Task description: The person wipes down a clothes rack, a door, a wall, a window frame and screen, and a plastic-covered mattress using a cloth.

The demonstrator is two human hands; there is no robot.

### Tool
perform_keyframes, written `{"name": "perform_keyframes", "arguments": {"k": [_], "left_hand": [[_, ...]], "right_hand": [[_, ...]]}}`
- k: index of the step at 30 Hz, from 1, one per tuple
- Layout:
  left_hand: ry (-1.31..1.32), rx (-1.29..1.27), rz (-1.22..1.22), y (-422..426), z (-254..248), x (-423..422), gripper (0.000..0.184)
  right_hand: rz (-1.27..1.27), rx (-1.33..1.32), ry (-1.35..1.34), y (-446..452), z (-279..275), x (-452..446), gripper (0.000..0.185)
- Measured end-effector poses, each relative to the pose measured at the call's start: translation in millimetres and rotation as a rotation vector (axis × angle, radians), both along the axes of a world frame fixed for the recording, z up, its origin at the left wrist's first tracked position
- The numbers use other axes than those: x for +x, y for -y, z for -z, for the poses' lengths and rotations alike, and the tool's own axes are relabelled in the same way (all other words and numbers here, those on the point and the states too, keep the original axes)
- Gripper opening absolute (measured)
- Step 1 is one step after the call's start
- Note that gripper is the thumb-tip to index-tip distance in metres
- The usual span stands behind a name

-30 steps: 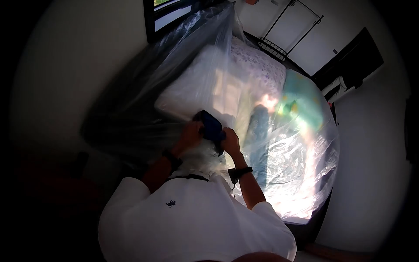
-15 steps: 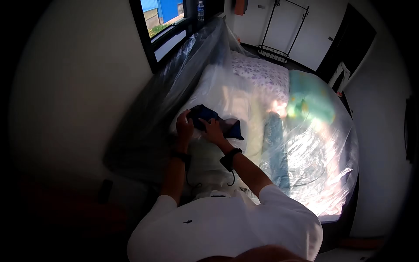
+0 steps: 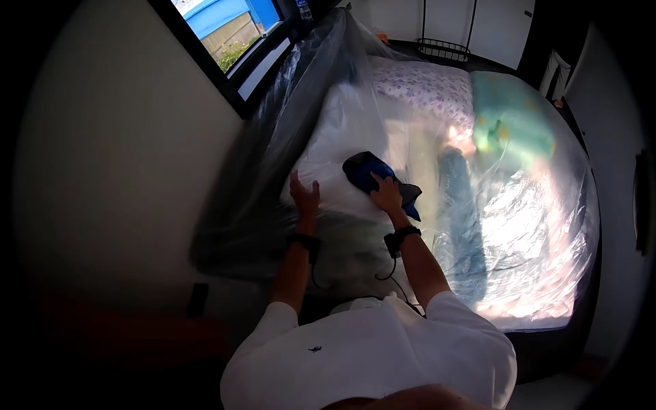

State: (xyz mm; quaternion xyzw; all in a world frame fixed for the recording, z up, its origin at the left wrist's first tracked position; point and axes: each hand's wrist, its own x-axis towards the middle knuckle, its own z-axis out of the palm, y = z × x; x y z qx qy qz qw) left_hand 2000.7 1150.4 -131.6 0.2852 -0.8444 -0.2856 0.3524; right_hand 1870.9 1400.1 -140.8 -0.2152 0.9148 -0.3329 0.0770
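Note:
A dark blue and black piece of folded cloth [image 3: 364,171] lies on the plastic-covered bed, with a pointed blue corner toward me. Its exact kind does not show. My right hand [image 3: 388,195] is on its near part, index finger stretched over it and the other fingers curled at the fabric. To the left, apart from the cloth, my left hand [image 3: 305,196] is raised above the white bedding [image 3: 331,150], thumb and fingers spread, holding nothing. Both wrists wear black bands with thin cables.
Clear plastic sheeting [image 3: 273,137] covers the bed and hangs along the left wall by the window [image 3: 232,34]. Under it lie a purple-flowered pillow [image 3: 424,85], a green one [image 3: 512,113] and a blue-grey roll [image 3: 461,212]. A black rack [image 3: 444,49] stands beyond.
My left hand has come off the cloth and opened. The cloth has shifted right and turned slightly with my right hand on it. The view has tilted downward.

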Motion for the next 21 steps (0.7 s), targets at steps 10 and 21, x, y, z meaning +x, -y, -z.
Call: {"name": "perform_keyframes", "arguments": {"k": [10, 21], "left_hand": [[0.614, -0.113, 0.036, -52, -4, 5, 0.081], [0.357, -0.283, 0.024, -84, -24, -2, 0.057]], "right_hand": [[0.101, 0.16, 0.349, -58, 13, -28, 0.071], [0.099, -0.001, 0.037, -74, -20, -53, 0.049]]}}
